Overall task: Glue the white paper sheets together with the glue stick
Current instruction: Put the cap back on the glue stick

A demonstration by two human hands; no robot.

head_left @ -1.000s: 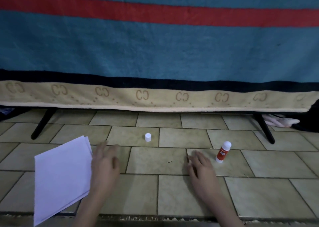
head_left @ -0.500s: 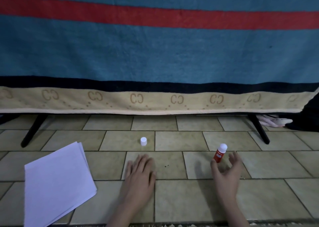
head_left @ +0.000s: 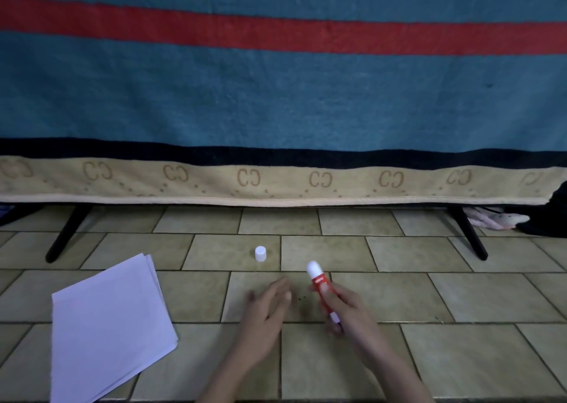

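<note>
A red glue stick [head_left: 319, 283] with a white tip is held in my right hand [head_left: 352, 316], lifted off the floor and tilted up to the left. My left hand [head_left: 267, 307] hovers just left of it, fingers apart and holding nothing. A small white cap [head_left: 260, 253] stands alone on the tiled floor beyond my hands. A stack of white paper sheets [head_left: 107, 326] lies on the floor at the left, well away from both hands.
The floor is beige tile [head_left: 460, 295]. A blue blanket with a red stripe and tan border [head_left: 276, 184] hangs over a frame with black legs [head_left: 66, 234] [head_left: 469, 234]. A pale pink item [head_left: 500, 220] lies under it at the right.
My right hand has picked the glue stick up off the floor and brought it toward the middle. My left hand moved from beside the paper stack toward the glue stick.
</note>
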